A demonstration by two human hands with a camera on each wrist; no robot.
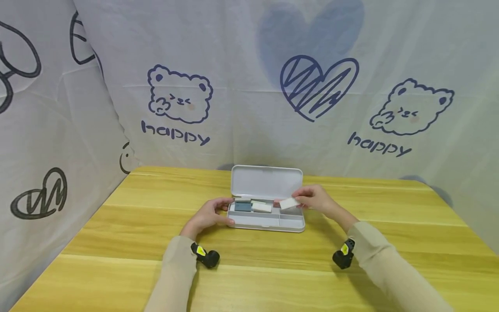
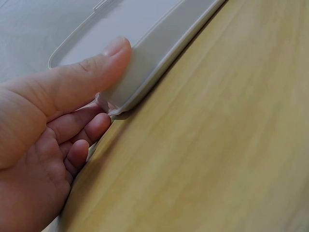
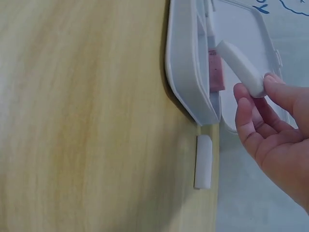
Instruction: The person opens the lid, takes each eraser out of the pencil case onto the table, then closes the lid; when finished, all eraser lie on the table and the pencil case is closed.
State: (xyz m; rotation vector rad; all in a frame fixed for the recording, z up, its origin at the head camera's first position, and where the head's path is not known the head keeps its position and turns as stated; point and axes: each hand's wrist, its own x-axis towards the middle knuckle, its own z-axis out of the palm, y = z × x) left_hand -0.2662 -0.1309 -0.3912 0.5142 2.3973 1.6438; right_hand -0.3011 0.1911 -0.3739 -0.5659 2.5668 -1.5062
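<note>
A white pencil case (image 1: 253, 220) lies on the table with its lid (image 1: 267, 181) raised at the back. My left hand (image 1: 210, 213) grips the case's left end; in the left wrist view its thumb (image 2: 99, 63) presses the wall and the other fingers curl by the corner. Between thumb and fingers, my right hand (image 1: 319, 200) pinches a white eraser (image 3: 244, 70), tilted over the right of the back compartment. Inside that compartment are a blue-grey eraser (image 1: 243, 207), a white eraser (image 1: 261, 208) and a pink eraser (image 3: 216, 72), partly covered in the head view.
Another white block, eraser-like (image 3: 203, 162), lies on the table off the case's right end. The wooden table (image 1: 265, 281) ends at a printed cloth backdrop (image 1: 241, 108) behind the lid. A black wrist camera (image 1: 210, 258) sits on each sleeve.
</note>
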